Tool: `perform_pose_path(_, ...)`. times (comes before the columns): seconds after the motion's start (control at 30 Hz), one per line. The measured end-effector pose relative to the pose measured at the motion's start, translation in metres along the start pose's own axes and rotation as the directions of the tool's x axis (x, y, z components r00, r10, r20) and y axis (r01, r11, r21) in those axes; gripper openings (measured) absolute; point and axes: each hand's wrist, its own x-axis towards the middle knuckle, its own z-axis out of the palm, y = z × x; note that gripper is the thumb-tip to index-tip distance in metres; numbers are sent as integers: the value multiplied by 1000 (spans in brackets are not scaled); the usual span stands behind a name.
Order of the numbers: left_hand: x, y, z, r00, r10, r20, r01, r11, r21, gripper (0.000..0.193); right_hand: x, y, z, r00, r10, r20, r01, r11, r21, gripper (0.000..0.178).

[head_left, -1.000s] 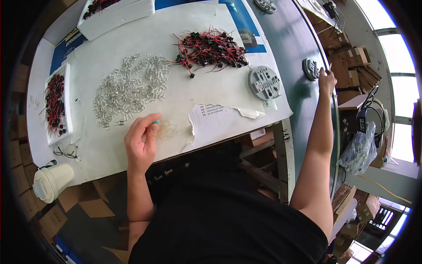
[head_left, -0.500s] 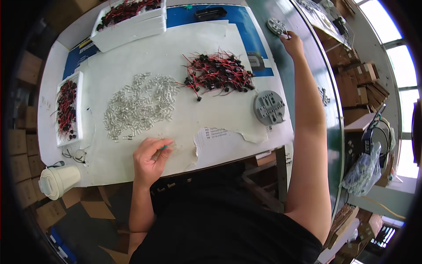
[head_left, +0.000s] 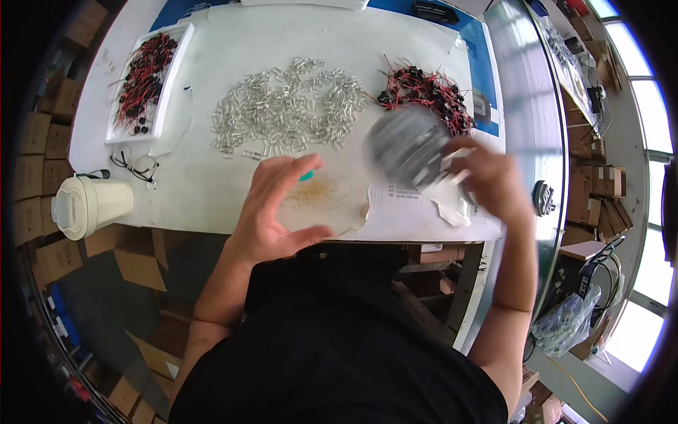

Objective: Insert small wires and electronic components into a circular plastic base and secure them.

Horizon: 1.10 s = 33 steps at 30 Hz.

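My left hand (head_left: 272, 212) is over the near part of the table with thumb and fingers apart and nothing in its grasp. A small teal piece (head_left: 306, 175) shows at its fingertips; I cannot tell whether it is worn on a finger. My right hand (head_left: 487, 177) grips the right side of a round grey fixture (head_left: 409, 147), smeared by motion, just in front of the pile of small black parts with red and black wires (head_left: 431, 92). Beyond my left hand lies a spread of small clear pieces (head_left: 282, 109).
A white foam tray (head_left: 168, 85) of wired parts stands at left, with glasses (head_left: 141, 168) and a cream lidded cup (head_left: 95, 203) nearer. Another dark round fixture (head_left: 543, 198) sits on the green-edged strip at right. Torn printed paper (head_left: 402, 201) lies near the front edge.
My right hand has come back from the far right strip and now moves the grey fixture leftward. My left hand has opened from a pinch. The view has shifted nearer the table.
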Motion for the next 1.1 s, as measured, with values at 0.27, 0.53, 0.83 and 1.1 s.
perform_pose_path(0.27,-20,-15,2,964,-13,267,-13,996,93,101,52,-45,87,1000,-20,-14,22,992,127,20)
perform_pose_path(0.53,-26,5,2,964,-48,261,13,991,134,92,91,-71,124,931,342,-131,-336,940,65,16)
perform_pose_path(0.83,-4,-4,1,968,-50,246,36,998,60,88,79,-50,115,907,409,-100,-416,906,-78,18)
perform_pose_path(1.1,-5,-14,10,961,-32,274,28,999,17,89,69,-28,112,881,341,-329,-263,929,259,21)
